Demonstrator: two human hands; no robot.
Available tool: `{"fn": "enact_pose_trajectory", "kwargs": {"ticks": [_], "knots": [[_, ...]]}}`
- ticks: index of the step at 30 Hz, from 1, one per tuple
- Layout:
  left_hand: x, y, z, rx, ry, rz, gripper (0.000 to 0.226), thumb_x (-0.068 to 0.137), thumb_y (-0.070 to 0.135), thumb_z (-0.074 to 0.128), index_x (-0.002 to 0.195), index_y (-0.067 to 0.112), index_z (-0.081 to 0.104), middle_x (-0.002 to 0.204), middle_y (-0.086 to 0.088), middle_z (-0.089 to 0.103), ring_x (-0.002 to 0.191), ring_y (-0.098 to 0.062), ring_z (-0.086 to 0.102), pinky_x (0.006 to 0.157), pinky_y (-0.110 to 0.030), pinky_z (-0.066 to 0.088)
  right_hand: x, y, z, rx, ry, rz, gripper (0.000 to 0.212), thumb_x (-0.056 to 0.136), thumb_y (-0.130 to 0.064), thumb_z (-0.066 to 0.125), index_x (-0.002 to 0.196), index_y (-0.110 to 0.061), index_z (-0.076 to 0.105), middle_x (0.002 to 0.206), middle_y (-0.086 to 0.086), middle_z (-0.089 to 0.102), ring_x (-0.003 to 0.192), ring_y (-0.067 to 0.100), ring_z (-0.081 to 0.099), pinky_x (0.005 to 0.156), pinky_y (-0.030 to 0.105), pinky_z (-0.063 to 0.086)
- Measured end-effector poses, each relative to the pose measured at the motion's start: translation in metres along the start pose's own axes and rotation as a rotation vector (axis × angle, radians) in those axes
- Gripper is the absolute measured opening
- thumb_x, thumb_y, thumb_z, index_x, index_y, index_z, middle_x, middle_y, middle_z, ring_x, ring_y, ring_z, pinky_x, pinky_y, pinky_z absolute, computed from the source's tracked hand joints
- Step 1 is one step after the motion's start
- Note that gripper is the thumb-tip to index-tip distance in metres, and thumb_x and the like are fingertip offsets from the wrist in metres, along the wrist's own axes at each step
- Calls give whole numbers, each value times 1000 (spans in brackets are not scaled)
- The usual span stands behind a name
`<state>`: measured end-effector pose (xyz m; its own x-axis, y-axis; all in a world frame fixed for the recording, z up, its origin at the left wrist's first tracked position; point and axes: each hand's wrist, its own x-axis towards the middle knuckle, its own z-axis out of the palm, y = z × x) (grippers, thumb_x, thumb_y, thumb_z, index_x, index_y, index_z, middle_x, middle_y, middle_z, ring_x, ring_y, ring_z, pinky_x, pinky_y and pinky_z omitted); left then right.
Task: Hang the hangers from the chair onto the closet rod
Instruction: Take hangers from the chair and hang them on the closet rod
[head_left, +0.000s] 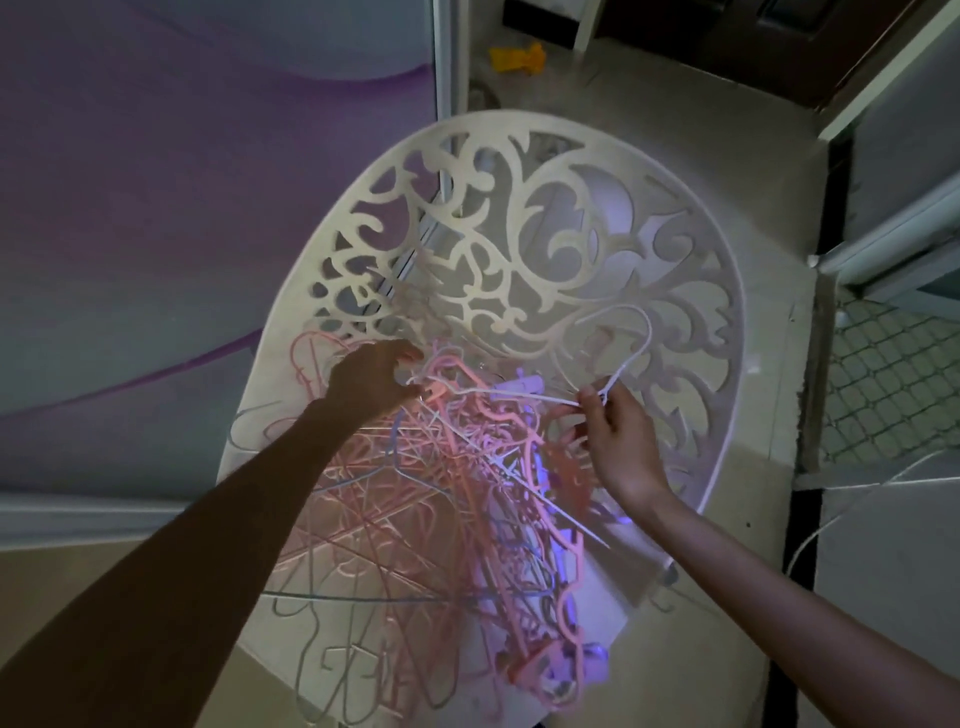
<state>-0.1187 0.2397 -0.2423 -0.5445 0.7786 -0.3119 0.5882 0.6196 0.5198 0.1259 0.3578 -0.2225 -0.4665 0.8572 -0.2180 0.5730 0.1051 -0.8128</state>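
My right hand (615, 436) pinches 1 white hanger (631, 332) above the hanger pile (441, 493); my left hand (371, 379) curls into the pile, grip unclear. Tangled hooks could drag others off the chair (519, 234).

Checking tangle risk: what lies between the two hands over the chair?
Head view: a white wire hanger spans from left hand to right hand, above the pink hanger pile.

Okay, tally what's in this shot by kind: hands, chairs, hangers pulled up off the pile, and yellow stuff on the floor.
Hands: 2, left hand and right hand
Chair: 1
White hanger pinched by the right hand: 1
Yellow object on the floor: 1
Hanger pile: too tangled to count
Total: 5, pile aside
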Motion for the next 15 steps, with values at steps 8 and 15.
{"fn": "enact_pose_trajectory", "kwargs": {"ticks": [8,15], "knots": [[-26,-12,-20,336,-173,97,49,87,22,55,135,27,47,138,-1,52,120,-20,52,96,-32,45,3,-13,-9,141,-49,41,25,99,-18,42,75,-21,47,73,5,68,36,4,51,43,20,41],[-35,-6,-17,292,-92,142,40,85,27,66,122,19,55,126,-1,58,114,-18,52,91,-27,42,-2,-33,-15,-54,-90,-105,23,100,-20,40,78,-18,48,71,-4,67,37,5,52,49,23,41]]}}
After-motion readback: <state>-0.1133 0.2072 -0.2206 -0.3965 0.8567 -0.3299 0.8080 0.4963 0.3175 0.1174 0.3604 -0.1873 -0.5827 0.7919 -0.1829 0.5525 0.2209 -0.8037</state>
